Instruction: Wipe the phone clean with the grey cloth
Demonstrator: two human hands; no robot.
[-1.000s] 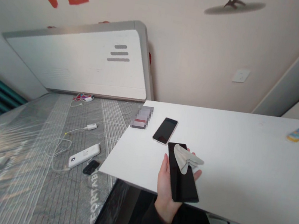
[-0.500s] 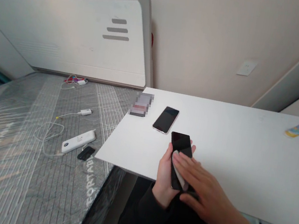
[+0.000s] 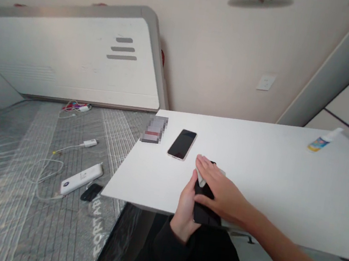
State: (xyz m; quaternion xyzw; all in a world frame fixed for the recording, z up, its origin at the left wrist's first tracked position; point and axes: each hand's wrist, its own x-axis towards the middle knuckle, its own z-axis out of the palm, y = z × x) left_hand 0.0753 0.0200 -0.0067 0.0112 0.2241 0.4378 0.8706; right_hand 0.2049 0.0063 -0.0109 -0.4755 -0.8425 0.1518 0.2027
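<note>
My left hand point(image 3: 186, 209) holds a black smartphone point(image 3: 205, 215) from below, just above the front edge of the white table. Across the upper part of its screen lies my right hand point(image 3: 218, 188), pressing a light grey cloth point(image 3: 201, 179) against the glass. Most of the cloth is hidden under the fingers. A second smartphone point(image 3: 182, 144), dark-screened with a pale rim, rests on the table just beyond my hands. Farther left, at the table's corner, is a blurred-out flat item point(image 3: 154, 129).
A spray bottle point(image 3: 323, 140) with a colourful label stands at the table's point(image 3: 273, 172) far right. To the left, a plastic-covered bed point(image 3: 56, 226) carries a white power bank point(image 3: 81, 179), a small black device point(image 3: 91, 192) and a cable with a white plug point(image 3: 89, 143).
My right hand has slid the cloth from the lower screen up toward the phone's top end. The whole view has tilted up and turned slightly right.
</note>
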